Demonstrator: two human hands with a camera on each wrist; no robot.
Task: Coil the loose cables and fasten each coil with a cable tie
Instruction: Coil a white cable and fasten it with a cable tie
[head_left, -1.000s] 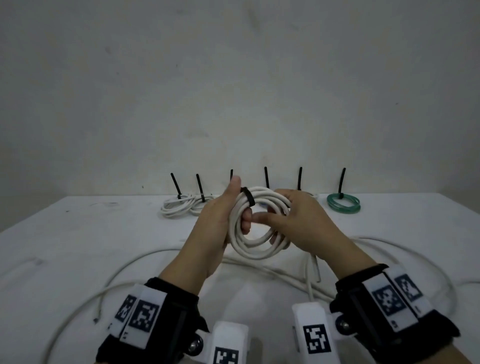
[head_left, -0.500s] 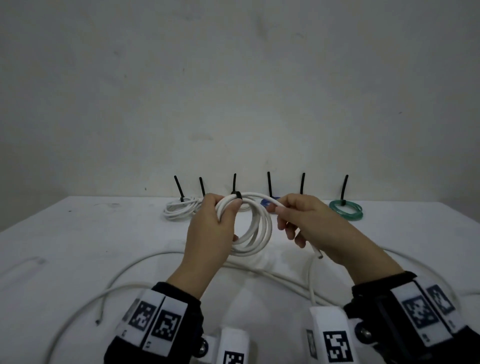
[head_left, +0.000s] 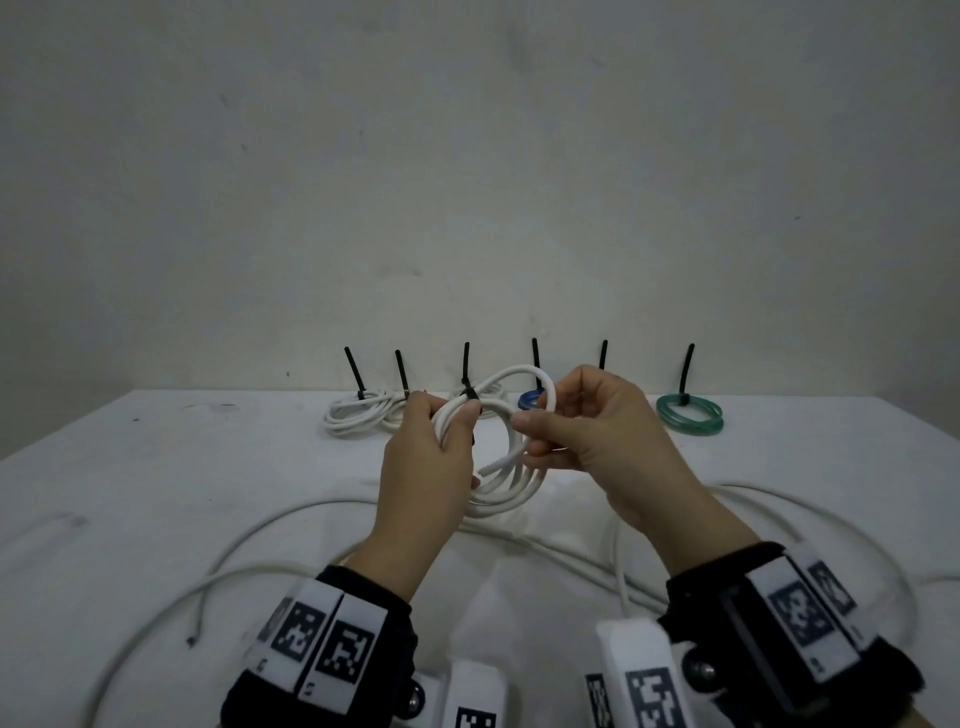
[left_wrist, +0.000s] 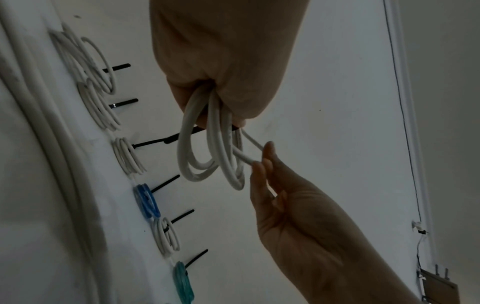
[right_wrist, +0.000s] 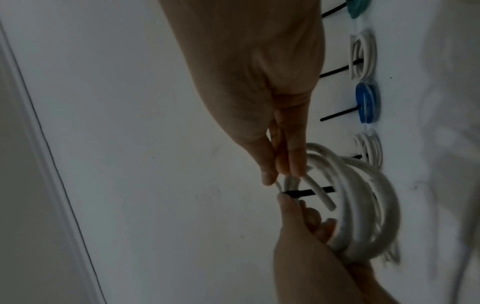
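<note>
**White coil held above the desk, loose end pinched**

The left hand (head_left: 426, 467) grips a white cable coil (head_left: 506, 488) in the air above the desk (head_left: 156, 467), its fingers curled round the bundled loops where a black cable tie (head_left: 470, 402) wraps them. The right hand (head_left: 587, 431) pinches one strand of the same coil between thumb and fingertips (right_wrist: 291, 166), lifting a loop off the top. A short free end of the cable (right_wrist: 323, 198) sticks out inside the ring.

Along the far edge of the desk lies a row of finished coils, each with a black tie standing up: white coils (head_left: 358, 413) to the left, a blue coil (head_left: 530, 400) behind the hands and a green coil (head_left: 688, 415) to the right. Long loose white cables (head_left: 291, 525) trail across the desk beneath the hands.
</note>
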